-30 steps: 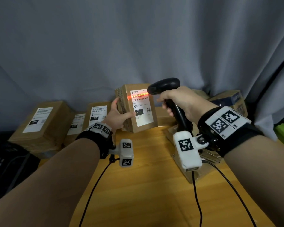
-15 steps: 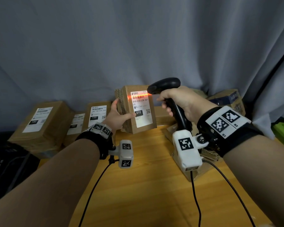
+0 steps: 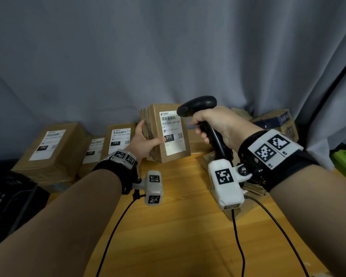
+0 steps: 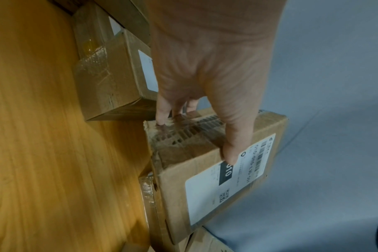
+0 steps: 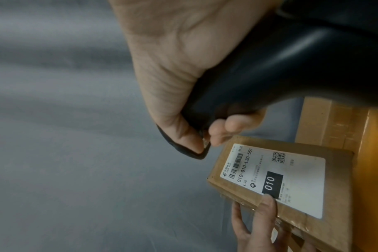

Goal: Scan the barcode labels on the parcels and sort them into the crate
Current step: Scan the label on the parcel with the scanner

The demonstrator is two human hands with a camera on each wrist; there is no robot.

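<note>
Cardboard, stiff and likely light: from the head view the parcel (image 3: 164, 134) stands upright above the table's (image 3: 178, 226) far edge, pinched at its side by the left hand (image 3: 143, 141); the right hand (image 3: 218, 124) is wrapped round the scanner (image 3: 198, 105), just beside the label (image 3: 172, 130). Left wrist view: thumb on the label face, fingers (image 4: 163, 110) behind the worn taped end; flat faces give the surest hold. Right wrist view: fingers curl round the black handle.

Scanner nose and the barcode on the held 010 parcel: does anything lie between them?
Nothing. In the right wrist view the gap from the scanner nose to the barcode on the 010 parcel is bare, with only grey curtain behind it.
</note>
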